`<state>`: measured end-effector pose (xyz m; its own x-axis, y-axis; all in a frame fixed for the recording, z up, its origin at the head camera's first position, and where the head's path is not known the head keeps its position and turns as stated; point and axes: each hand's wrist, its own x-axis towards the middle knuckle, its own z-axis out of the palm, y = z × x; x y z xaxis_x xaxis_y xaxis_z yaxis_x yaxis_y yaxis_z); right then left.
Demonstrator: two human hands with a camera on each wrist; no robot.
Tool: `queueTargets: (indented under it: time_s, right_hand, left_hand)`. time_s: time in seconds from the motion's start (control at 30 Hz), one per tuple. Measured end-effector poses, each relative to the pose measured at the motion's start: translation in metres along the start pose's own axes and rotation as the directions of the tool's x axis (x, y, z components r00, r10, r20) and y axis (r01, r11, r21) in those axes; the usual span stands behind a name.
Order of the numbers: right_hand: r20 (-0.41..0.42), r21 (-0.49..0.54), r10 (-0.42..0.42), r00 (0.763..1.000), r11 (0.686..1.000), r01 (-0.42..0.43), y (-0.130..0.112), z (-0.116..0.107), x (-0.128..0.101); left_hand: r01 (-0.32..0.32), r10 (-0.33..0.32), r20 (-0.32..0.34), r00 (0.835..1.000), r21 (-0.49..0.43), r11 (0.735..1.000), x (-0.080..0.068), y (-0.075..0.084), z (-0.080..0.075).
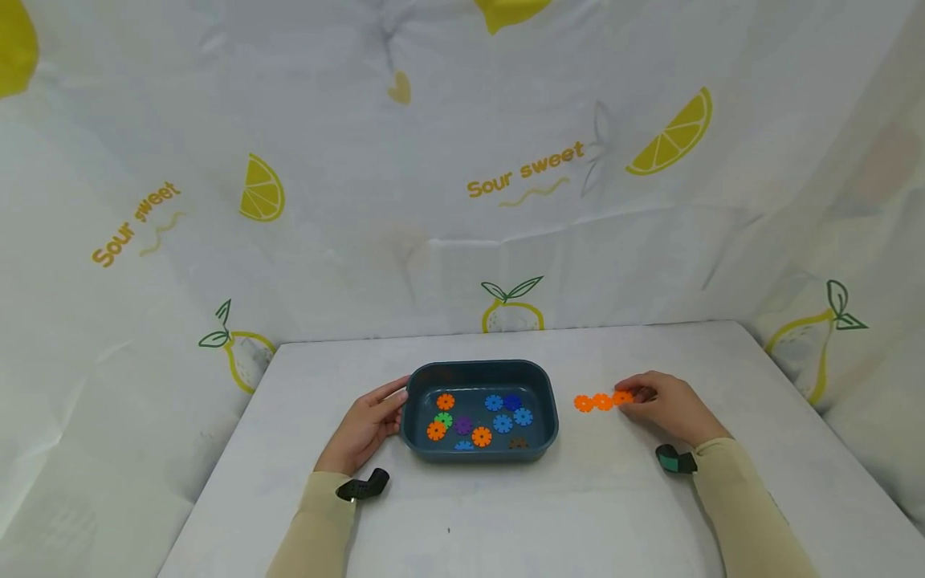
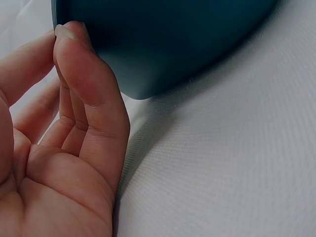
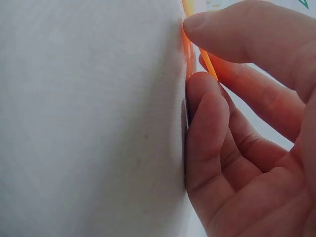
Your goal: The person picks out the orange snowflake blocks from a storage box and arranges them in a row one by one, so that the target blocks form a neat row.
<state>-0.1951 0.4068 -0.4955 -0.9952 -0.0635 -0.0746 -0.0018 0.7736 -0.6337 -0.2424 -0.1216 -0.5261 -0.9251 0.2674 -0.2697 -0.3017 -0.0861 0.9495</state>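
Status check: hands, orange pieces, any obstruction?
Left hand rests against blue tray. Right hand pinches end of orange gear row on table. Nothing blocking.

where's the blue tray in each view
head: blue tray sits at table centre, left hand against its left end.
left wrist: its dark outer wall fills the top, fingertips touching it.
right wrist: not in it; only the right hand on an orange piece.
shared landmark: the white table, seen in all three.
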Motion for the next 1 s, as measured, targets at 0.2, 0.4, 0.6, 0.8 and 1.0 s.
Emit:
queueTargets:
  time_s: [0.2, 0.4, 0.6, 0.8, 1.0]
  right_hand:
    - [0.002, 0.004, 0.003, 1.0, 1.0, -0.003, -0.0008, -0.0016, -0.0007]
    - [0.002, 0.015, 0.002, 1.0, 1.0, -0.002, -0.0023, -0.0034, -0.0006]
    - [-0.002, 0.015, -0.012, 1.0, 1.0, 0.012, -0.0027, -0.0039, 0.0007]
    - [0.0, 0.014, -0.005, 1.0, 1.0, 0.005, -0.0041, -0.0037, 0.0]
    - [0.012, 0.011, -0.004, 1.0, 1.0, 0.004, -0.0031, -0.0054, -0.0025]
  left_hand:
    - [-0.005, 0.005, 0.009, 1.0, -0.003, 1.0, 0.001, 0.0004, 0.0004]
    - [0.0, 0.0, 0.004, 1.0, -0.009, 1.0, 0.0009, 0.0021, -0.0001]
    - [0.001, -0.001, 0.003, 1.0, -0.017, 1.0, -0.0007, 0.004, -0.0002]
    - [0.005, -0.005, 0.01, 1.0, -0.022, 1.0, -0.0006, 0.0034, -0.0005]
    - [0.007, -0.007, 0.018, 1.0, -0.016, 1.0, 0.0003, 0.002, -0.0001]
